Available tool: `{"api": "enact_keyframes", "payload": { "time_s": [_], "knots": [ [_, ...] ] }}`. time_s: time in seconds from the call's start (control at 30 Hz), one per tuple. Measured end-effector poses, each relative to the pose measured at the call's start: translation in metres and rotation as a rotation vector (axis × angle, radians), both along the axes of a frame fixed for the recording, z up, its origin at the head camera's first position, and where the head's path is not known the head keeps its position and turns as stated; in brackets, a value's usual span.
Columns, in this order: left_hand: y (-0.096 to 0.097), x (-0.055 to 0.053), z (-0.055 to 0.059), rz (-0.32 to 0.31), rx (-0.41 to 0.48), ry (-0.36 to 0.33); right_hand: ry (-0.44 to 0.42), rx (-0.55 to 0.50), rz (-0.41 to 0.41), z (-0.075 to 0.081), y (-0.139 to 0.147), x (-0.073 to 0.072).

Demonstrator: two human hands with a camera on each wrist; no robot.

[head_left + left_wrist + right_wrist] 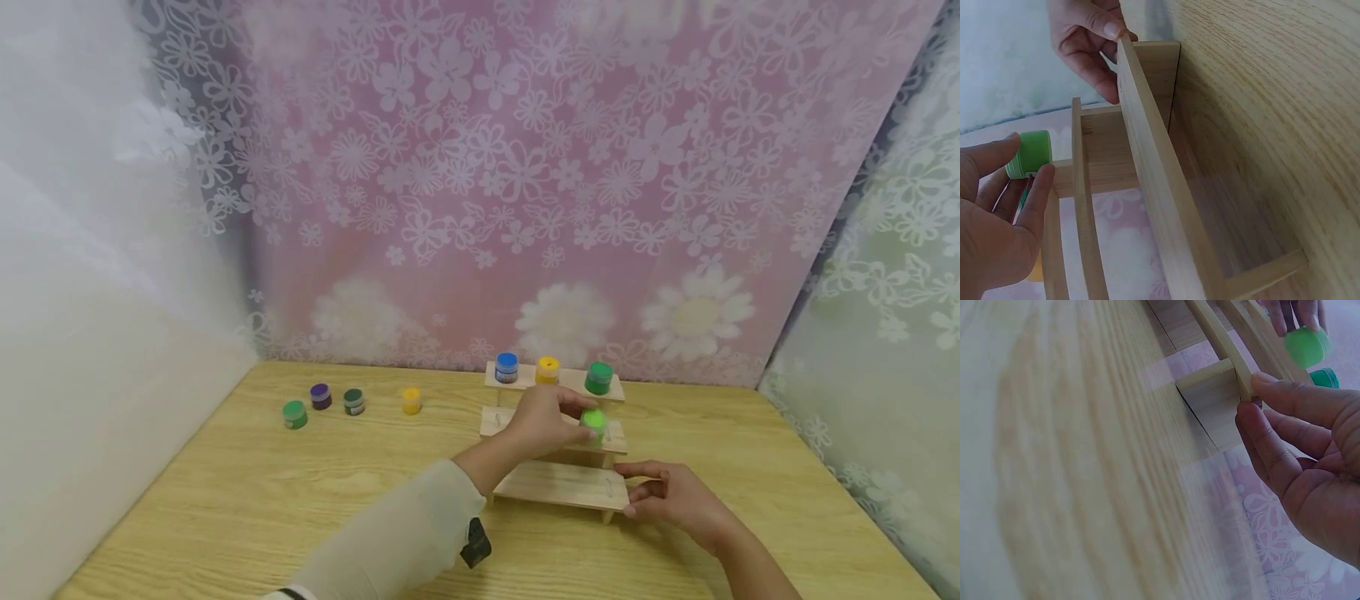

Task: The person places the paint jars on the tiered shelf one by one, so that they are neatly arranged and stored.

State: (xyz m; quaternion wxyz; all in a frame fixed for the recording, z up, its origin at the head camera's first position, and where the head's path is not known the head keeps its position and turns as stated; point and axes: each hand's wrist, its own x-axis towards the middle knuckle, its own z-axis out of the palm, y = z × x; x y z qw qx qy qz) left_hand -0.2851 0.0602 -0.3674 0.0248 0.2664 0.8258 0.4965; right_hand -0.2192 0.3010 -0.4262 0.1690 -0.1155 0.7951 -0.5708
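My left hand (542,422) pinches a lime-green paint jar (593,422) between thumb and fingers, over the right end of the rack's middle step. The left wrist view shows the jar (1033,153) tilted on its side, close to the wooden steps. My right hand (681,500) grips the right end of the lowest step (558,486) of the three-step wooden rack; in the right wrist view its thumb and fingers (1260,428) pinch the board's end. On the top step stand a blue jar (506,368), a yellow jar (547,370) and a green jar (598,378).
Left of the rack, a yellow jar (411,401), a dark green jar (354,402), a purple jar (321,397) and a green jar (295,414) stand on the wood-grain table (247,500). A pink flowered curtain (465,167) hangs behind, with pale sheets at both sides.
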Motion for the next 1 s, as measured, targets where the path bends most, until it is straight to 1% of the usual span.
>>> {"api": "enact_keyframes", "payload": {
  "time_s": [0.17, 0.27, 0.37, 0.47, 0.57, 0.67, 0.83, 0.93, 1.0],
  "knots": [
    [0.01, -0.004, -0.002, 0.034, 0.001, -0.046, 0.002, -0.002, 0.008, 0.0, 0.0, 0.0],
    [0.014, -0.005, -0.004, 0.052, 0.005, -0.061, 0.004, -0.001, 0.012, -0.001, 0.0, 0.0],
    [0.017, -0.007, -0.006, 0.065, 0.009, -0.05, 0.008, -0.004, 0.014, -0.002, 0.0, 0.0],
    [0.019, -0.008, -0.009, 0.063, 0.0, -0.038, 0.006, -0.01, 0.016, -0.003, 0.001, -0.001],
    [0.02, -0.007, -0.012, 0.057, -0.001, -0.041, 0.002, -0.013, 0.017, -0.003, 0.002, -0.001],
    [0.02, -0.007, -0.014, 0.05, 0.034, -0.052, 0.0, -0.012, 0.016, -0.003, 0.002, -0.002],
    [0.011, -0.004, -0.017, 0.042, 0.128, -0.094, 0.002, -0.002, 0.008, -0.004, 0.001, -0.002],
    [0.005, -0.002, -0.017, 0.041, 0.178, -0.118, 0.001, -0.003, 0.006, -0.004, 0.001, -0.001],
    [0.0, 0.0, -0.016, 0.033, 0.189, -0.116, 0.003, -0.005, 0.004, -0.004, 0.001, 0.0]
  ]
}}
